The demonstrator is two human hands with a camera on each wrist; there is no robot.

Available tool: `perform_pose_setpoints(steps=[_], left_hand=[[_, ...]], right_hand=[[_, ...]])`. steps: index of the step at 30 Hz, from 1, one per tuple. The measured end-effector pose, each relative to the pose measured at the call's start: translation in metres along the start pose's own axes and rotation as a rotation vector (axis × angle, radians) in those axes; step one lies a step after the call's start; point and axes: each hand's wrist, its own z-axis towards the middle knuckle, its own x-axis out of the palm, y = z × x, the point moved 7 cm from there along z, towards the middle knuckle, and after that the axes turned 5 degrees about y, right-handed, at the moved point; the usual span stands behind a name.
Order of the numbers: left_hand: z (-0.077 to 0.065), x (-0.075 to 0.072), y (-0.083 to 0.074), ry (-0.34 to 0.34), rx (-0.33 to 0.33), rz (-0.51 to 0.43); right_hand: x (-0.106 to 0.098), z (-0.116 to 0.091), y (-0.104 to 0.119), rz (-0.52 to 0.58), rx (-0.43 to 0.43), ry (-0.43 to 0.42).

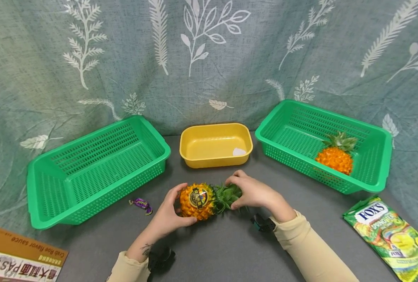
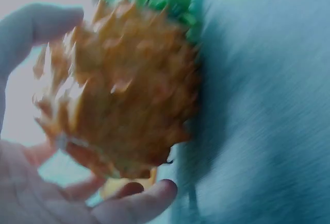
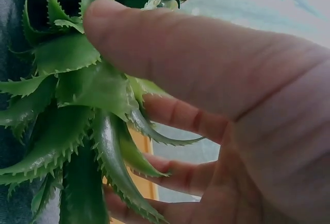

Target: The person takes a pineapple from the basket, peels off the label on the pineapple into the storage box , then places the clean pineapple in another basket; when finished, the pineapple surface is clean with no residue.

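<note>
In the head view, a pineapple [image 1: 189, 207] is on its side over the grey table [image 1: 216, 250], in front of the yellow tray [image 1: 212, 162] and between the two green baskets. The left hand [image 1: 168, 213] grips its orange body, thumb at the near side and fingers at the far side. The right hand [image 1: 254, 192] holds the leafy crown [image 1: 226, 197]. Because the two hands hold different parts, I think an uneven pull or twist could strain the place where crown meets body. If the pineapple swings low toward the tray, it could knock the rim. The wrapped candy [image 1: 142, 204] lies near the left hand, so a wide sweep of the wrist could push it away.

In the left wrist view, the picture is blurred. The thumb touches the spiky skin, and the other fingers curve around below. Whether the body presses on the table, I cannot tell. Such a bumpy surface gives uneven contact, so a loose grip may let the fruit roll.

In the right wrist view, the thumb lies across the toothed leaves, with fingers behind them. If these leaves are soft, they could bend or slip out when they carry weight.
</note>
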Motion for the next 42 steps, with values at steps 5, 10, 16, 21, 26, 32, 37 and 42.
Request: perform_pose_setpoints(steps=[5, 10, 16, 21, 26, 32, 37, 42], left_hand=[[-0.004, 0.004, 0.006, -0.059, -0.109, -0.087], [-0.004, 0.006, 0.008, -0.099, -0.131, -0.088], [0.006, 0.007, 0.013, -0.108, -0.13, -0.185], [0.02, 0.004, 0.016, -0.106, -0.126, -0.26], [0.033, 0.003, 0.016, -0.093, -0.127, -0.32], [0.049, 0.005, 0.015, -0.068, -0.085, -0.36], [0.061, 0.008, 0.015, -0.064, -0.065, -0.393], [0.067, 0.009, 0.016, -0.061, -0.064, -0.401]], right_hand=[[-0.001, -0.002, -0.002, 0.002, 0.013, 0.024], [-0.002, -0.005, -0.005, 0.016, 0.043, 0.054], [-0.005, -0.001, -0.01, 0.045, 0.029, 0.019], [-0.011, 0.001, -0.015, 0.041, 0.01, -0.035], [-0.017, 0.002, -0.02, 0.044, 0.001, -0.094], [-0.024, 0.003, -0.033, 0.052, 0.024, -0.169], [-0.029, 0.003, -0.04, 0.067, 0.055, -0.192], [-0.03, 0.003, -0.045, 0.068, 0.082, -0.2]])
